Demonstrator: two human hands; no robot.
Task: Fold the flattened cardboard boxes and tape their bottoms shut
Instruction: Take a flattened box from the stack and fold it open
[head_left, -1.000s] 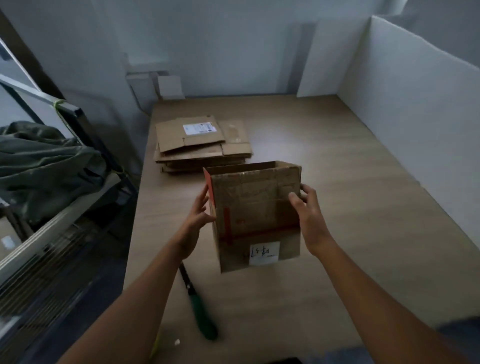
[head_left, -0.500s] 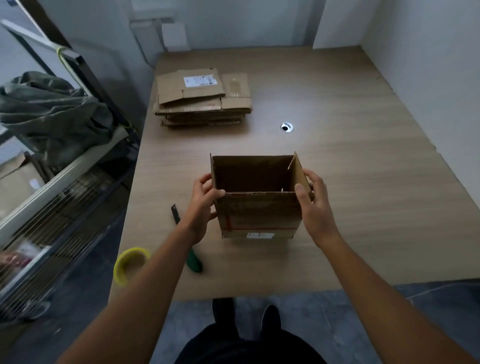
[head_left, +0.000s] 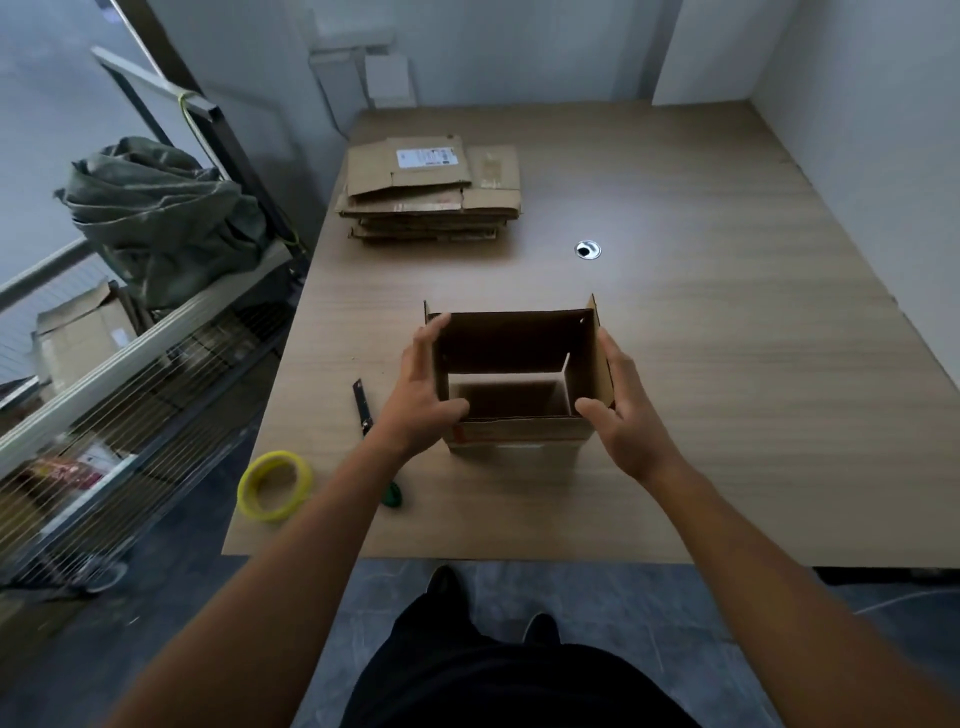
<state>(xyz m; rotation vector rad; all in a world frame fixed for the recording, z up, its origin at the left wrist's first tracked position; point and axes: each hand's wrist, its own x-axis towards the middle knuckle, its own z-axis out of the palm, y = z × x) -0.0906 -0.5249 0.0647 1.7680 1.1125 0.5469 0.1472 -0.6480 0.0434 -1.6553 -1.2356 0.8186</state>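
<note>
Matt brown cardboard box in my grip, matt wood-grain table beneath, smooth yellow tape roll to its left.

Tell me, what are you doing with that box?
A person stands at a wooden table and holds a cardboard box that has been opened into shape. The left hand and right hand grip its two sides, and it stands on the table, open end up. More flattened boxes wait in a stack farther back. A yellow tape roll and a cutter lie beside the left arm.
</note>
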